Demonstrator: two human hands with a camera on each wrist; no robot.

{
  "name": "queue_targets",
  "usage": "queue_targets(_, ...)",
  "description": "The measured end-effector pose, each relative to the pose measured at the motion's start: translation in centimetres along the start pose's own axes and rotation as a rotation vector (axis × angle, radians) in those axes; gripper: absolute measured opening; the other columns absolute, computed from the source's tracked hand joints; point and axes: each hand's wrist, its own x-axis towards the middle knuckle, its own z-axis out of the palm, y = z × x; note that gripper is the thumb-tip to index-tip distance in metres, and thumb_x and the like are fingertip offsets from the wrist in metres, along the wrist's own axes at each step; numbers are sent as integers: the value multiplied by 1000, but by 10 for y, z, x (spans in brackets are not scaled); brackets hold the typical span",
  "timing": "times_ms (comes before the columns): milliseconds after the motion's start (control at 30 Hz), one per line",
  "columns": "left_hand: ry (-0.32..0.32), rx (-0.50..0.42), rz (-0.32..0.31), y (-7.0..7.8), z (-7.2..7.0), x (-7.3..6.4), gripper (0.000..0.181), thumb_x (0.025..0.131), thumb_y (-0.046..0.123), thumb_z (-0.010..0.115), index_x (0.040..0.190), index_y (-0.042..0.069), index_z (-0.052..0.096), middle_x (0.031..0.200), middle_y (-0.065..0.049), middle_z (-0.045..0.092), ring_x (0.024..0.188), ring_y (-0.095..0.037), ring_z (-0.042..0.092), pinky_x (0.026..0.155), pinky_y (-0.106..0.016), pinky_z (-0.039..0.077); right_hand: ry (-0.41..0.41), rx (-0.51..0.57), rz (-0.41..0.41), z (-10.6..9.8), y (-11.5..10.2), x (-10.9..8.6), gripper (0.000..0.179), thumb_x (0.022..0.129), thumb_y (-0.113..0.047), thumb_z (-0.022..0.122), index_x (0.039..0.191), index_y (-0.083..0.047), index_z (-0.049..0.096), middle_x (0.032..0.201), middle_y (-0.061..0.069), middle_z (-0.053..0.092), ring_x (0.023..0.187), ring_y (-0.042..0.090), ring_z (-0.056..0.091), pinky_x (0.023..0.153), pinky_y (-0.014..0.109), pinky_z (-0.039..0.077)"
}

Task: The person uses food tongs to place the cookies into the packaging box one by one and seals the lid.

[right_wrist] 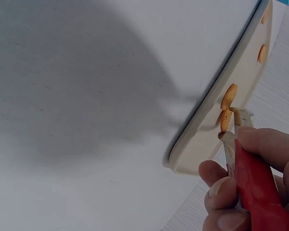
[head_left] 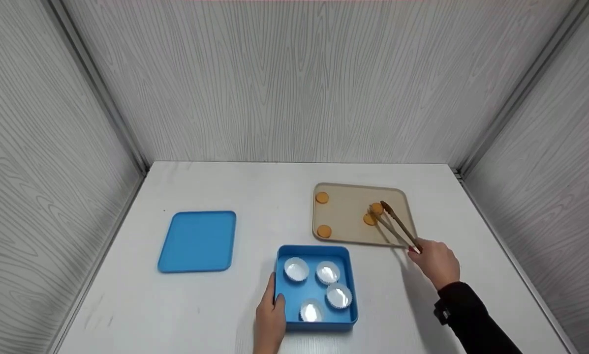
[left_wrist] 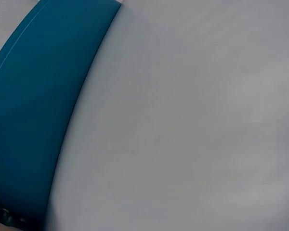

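My left hand (head_left: 271, 314) holds the left wall of a blue box (head_left: 315, 250), thumb over the rim and fingers along the outside. Several white paper cups (head_left: 296, 270) lie in the box. In the left wrist view the box wall (left_wrist: 43, 106) fills the left side. My right hand (head_left: 438, 263) grips red-handled tongs (right_wrist: 257, 187) over a beige tray (head_left: 346, 219). The tong tips are spread on either side of a round orange-brown biscuit (head_left: 377, 209). A second biscuit (head_left: 369, 219) lies right against it.
Two more biscuits, an upper one (head_left: 322, 197) and a lower one (head_left: 324, 231), lie along the tray's left side. A flat blue lid-like panel (head_left: 198, 241) rests on the white table (head_left: 255, 191) at left. Grey wood-patterned walls (head_left: 294, 83) enclose the back and sides.
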Motion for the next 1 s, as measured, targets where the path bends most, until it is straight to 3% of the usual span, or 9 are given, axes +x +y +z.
queue_targets(333, -3, 6, -22, -1, 3, 2, 59, 102, 18, 49, 159, 10, 38, 163, -10, 39, 150, -35, 35, 119, -57, 32, 9, 1, -12, 3, 6, 3, 12, 90, -16, 76, 95, -5, 74, 77, 14, 71, 54, 21, 54, 45, 36, 40)
queue_targets(600, 4, 4, -8, -2, 3, 2, 58, 102, 16, 49, 159, 8, 37, 163, -12, 38, 150, -36, 34, 119, -56, 32, -36, 17, 9, 2, 4, 7, 15, 89, -18, 75, 82, -6, 68, 64, 5, 61, 52, 20, 47, 45, 33, 35)
queue_targets(1000, 23, -2, 1, -3, 2, 0, 57, 102, 19, 49, 158, 12, 40, 161, -9, 42, 148, -35, 38, 119, -57, 34, -81, -10, 6, 3, 0, 12, 14, 90, -15, 75, 81, -8, 69, 74, 9, 69, 58, 22, 59, 48, 38, 45)
